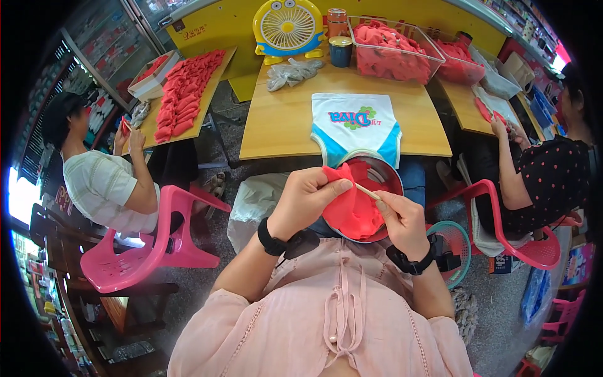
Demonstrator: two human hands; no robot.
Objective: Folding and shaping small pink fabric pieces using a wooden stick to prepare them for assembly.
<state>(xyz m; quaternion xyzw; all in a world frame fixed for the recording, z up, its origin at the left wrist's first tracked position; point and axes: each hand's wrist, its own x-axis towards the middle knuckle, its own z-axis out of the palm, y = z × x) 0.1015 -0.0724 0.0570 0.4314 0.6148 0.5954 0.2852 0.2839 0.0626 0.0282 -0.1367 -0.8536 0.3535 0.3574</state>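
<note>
Over my lap, my left hand (308, 198) is closed on a piece of red cloth (347, 210), pinching its upper edge between thumb and fingers. My right hand (403, 220) grips a pale thin stick (367, 191), whose far end meets the cloth beside my left thumb. Below both hands sits a round metal bowl (397, 178) with more red cloth in it. A white and turquoise printed cloth (321, 116) lies on the table just beyond the bowl and hangs over the front edge.
On the wooden table (276, 122) stand a yellow fan (287, 31), a dark cup (340, 51) and a clear bin of red pieces (402, 60). Co-workers sit left (107, 169) and right (534, 157) on pink chairs. Red pieces (185, 94) cover the left table.
</note>
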